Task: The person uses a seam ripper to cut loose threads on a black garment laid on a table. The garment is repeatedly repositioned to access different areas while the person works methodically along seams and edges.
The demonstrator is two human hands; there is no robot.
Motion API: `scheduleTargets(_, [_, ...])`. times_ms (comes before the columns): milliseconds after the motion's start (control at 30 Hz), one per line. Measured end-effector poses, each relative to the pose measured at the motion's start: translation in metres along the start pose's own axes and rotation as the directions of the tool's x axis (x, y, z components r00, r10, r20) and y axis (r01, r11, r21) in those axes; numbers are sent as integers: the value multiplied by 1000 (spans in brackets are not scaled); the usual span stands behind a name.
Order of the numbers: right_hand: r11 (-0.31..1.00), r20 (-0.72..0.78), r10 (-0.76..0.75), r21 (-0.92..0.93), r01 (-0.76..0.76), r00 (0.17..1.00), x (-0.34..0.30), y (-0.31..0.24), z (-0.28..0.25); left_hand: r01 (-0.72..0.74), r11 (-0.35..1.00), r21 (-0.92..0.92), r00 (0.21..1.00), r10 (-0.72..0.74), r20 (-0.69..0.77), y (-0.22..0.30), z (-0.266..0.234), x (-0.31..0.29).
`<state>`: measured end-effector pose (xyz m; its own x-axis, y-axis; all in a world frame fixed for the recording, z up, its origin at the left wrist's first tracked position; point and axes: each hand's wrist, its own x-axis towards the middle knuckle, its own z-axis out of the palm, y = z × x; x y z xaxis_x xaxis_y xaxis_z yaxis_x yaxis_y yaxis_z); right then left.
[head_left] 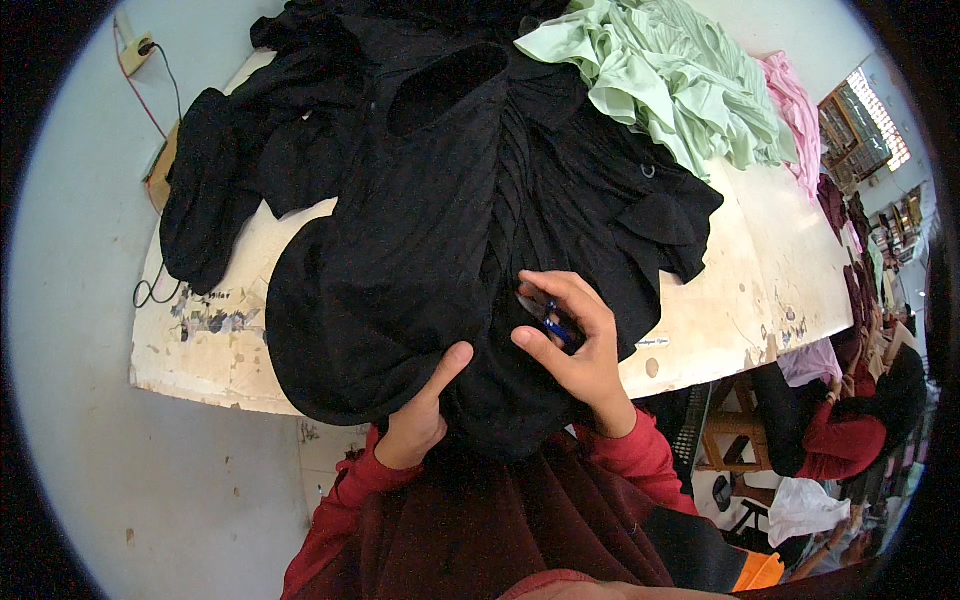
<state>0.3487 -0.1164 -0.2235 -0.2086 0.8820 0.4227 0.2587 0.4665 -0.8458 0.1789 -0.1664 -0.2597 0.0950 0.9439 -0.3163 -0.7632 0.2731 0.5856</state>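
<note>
Dark maroon draped cloth (480, 525), worn by the person, lies nearest the viewer, just below the black fabric garment (380, 270) that serves as landmark throughout. This garment is spread in loose folds over a pale, stained wooden counter (745, 260), its near end hanging over the front edge toward the person; a dark oval opening shows in its upper part. At its lower left, the bare left hand (412, 428) has its thumb laid on the cloth; the fingers are hidden, so whether they pinch cannot be told. Over its lower right portion, the right hand (588, 350) curls around small metal snips with blue handles (557, 327), blades directed up and left, index fingertip and thumb tip standing apart. Red long sleeves (640, 460) cover both forearms. Beyond the garment at upper right lies a crumpled heap of pale green fabric (690, 90), with pink fabric (793, 115) just beside the heap's right edge. Well to the garment's right, past the counter, sits another person in a red top (848, 437), near a brown wooden stool (735, 440).
</note>
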Motion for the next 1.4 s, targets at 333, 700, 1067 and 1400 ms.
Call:
scheduleTargets(333, [999,31,33,-28,-32,999,-6,-3,4,11,1000,7,1000,-11,17,0,2,0])
scheduleTargets(700, [990,34,126,64,-128,991,-9,0,11,81,996,-41,996,-80,35,2,0,1])
scheduleTargets(1067, [998,12,67,-5,-67,998,-7,-8,10,-87,993,84,996,84,40,0,4,-4])
scheduleTargets(1400, [996,-42,-32,-89,28,999,-3,-6,15,72,995,-75,997,-74,-20,-1,2,0])
